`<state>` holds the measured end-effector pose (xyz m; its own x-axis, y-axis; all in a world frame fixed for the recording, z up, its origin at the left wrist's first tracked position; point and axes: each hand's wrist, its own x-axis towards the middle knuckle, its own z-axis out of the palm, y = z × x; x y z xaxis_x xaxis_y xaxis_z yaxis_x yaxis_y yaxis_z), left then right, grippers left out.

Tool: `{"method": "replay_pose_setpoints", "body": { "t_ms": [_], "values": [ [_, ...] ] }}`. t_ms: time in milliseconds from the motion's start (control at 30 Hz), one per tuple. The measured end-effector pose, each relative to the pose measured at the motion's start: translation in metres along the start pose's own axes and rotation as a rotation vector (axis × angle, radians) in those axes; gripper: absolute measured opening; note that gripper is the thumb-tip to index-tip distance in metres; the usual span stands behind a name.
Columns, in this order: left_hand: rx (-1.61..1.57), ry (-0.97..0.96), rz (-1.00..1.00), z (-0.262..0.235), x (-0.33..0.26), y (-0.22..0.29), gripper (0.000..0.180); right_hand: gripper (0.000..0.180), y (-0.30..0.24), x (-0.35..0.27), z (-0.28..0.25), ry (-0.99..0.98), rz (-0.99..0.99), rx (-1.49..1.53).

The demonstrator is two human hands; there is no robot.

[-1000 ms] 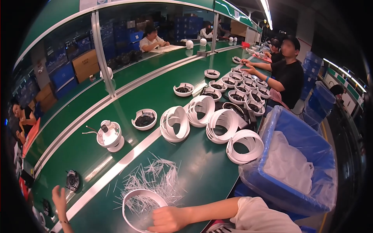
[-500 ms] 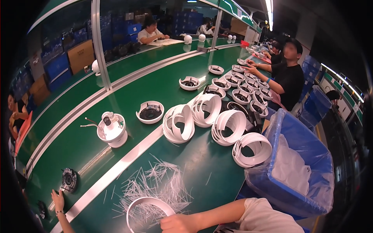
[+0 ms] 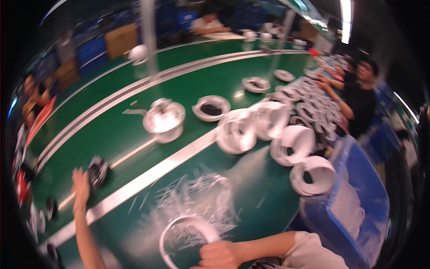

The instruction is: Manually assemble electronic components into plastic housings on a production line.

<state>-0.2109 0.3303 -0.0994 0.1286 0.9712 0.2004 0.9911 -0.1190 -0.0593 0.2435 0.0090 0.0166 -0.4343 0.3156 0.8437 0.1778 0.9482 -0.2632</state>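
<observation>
My right hand [image 3: 219,256], near the lower edge, is closed round a white plastic ring [image 3: 166,244], which tilts above a pile of thin clear strips [image 3: 201,195] on the green table. At the left, my left hand [image 3: 81,188] reaches over the green belt with its fingers stretched out. Just right of those fingers is a black round part [image 3: 98,171]; blur hides whether they touch it. Farther along the belt stand a white dome-shaped housing [image 3: 164,120] with a wire sticking out and a white bowl-shaped shell [image 3: 211,108] with a dark inside.
Stacks of white rings [image 3: 237,131] line the table's far right side. Beside them stands a blue bin [image 3: 358,175] lined with clear plastic. Many white shells [image 3: 309,98] crowd in front of a person in black [image 3: 363,98]. A metal post [image 3: 148,40] rises beyond the belt.
The view has swung, shifting the scene rightward in the picture, and is now blurred. My left hand has moved up alongside the black part. The white ring stays in my right hand.
</observation>
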Motion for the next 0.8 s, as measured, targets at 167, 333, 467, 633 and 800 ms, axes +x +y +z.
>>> {"method": "replay_pose_setpoints", "body": {
  "t_ms": [167,333,467,633,800],
  "values": [
    [-0.483,0.220,-0.087,-0.061,0.009,0.120,0.052,0.018,-0.001,0.004,-0.018,-0.034,0.040,-0.077],
    [-0.709,0.026,-0.183,-0.063,0.027,0.139,0.071,0.018,0.001,0.000,-0.003,-0.061,0.067,0.001],
    [-0.717,-0.160,-0.354,-0.080,0.035,0.168,0.061,0.021,-0.001,-0.008,0.001,-0.107,0.122,0.063],
    [-1.414,-0.304,-0.487,-0.109,0.006,0.195,0.035,0.019,-0.018,0.018,-0.008,-0.195,0.049,0.102],
    [-1.480,-0.268,-0.312,-0.138,-0.058,0.175,0.033,0.017,-0.046,0.036,0.004,-0.319,-0.053,0.070]
  ]
}}
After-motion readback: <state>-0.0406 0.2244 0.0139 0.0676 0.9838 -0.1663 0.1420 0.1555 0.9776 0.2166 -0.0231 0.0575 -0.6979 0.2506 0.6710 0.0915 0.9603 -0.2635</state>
